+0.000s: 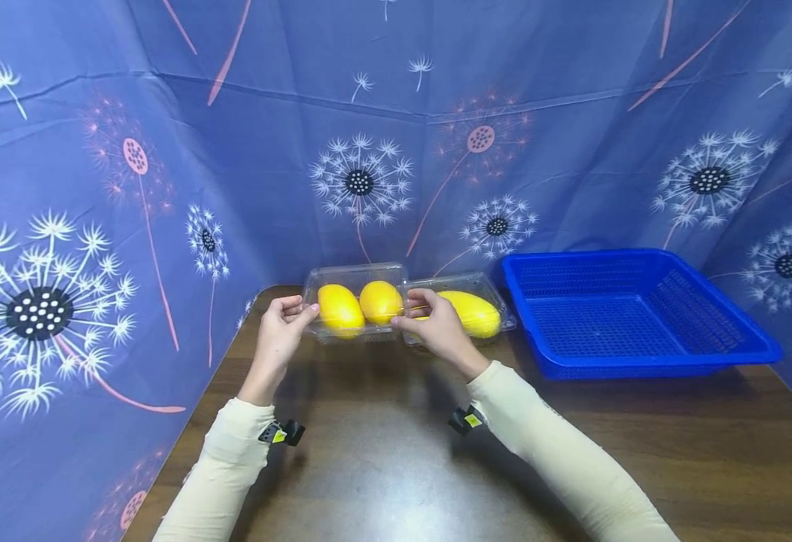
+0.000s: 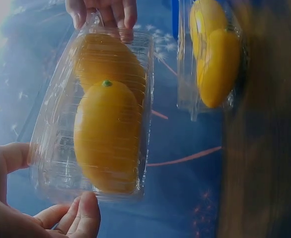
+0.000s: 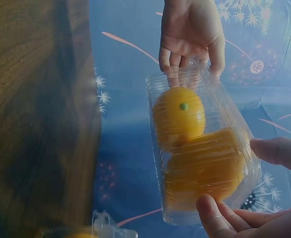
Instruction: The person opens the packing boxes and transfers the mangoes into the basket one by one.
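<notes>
A clear plastic clamshell box [image 1: 354, 274] with two yellow fruits inside is held off the tabletop between both hands. One fruit [image 1: 342, 307] looks oblong, the other [image 1: 381, 301] rounder; a green stem spot shows on one in each wrist view. My left hand [image 1: 279, 339] pinches the box's left end, thumb on one side and fingertips on the other. At the right end, my right hand [image 1: 442, 330] grips it likewise. Behind the right hand stands a second clear box [image 1: 460, 283] with long yellow fruit [image 1: 476, 315], partly hidden by that hand.
A blue perforated plastic basket [image 1: 538, 354] stands at the right of the brown wooden table [image 1: 369, 452]. Blue cloth [image 1: 267, 150] with dandelion prints hangs around the back and sides. Dark straps [image 1: 465, 420] are at both wrists.
</notes>
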The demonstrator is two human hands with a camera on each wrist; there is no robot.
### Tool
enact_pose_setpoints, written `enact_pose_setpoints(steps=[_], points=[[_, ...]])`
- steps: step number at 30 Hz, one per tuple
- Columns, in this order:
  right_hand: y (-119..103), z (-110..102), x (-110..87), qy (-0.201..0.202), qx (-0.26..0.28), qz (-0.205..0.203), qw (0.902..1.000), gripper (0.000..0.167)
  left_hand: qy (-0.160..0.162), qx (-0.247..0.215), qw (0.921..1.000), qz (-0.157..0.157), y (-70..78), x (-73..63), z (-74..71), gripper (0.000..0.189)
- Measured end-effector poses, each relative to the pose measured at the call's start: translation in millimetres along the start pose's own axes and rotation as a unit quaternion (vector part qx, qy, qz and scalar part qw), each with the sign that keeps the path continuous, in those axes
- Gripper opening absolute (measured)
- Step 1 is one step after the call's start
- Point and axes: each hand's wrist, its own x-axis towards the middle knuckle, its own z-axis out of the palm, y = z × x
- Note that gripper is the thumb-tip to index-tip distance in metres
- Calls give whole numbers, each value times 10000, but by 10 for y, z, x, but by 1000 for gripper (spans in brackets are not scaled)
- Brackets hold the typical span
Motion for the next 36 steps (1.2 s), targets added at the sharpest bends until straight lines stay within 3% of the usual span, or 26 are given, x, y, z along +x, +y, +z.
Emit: enact_pose_setpoints(steps=[10,26,36], points=[[49,-243,-205,-257,-4,-92,9996,56,-179,-264,9995,59,23,-170,142,46],[160,-555,-498,-271,-164,-270,9991,53,-764,-270,9966,124,88,-409,295,46],[239,-689,-679,-395,-407,29,9984,55,-954,-477,9943,-13,83,-573,376,43]])
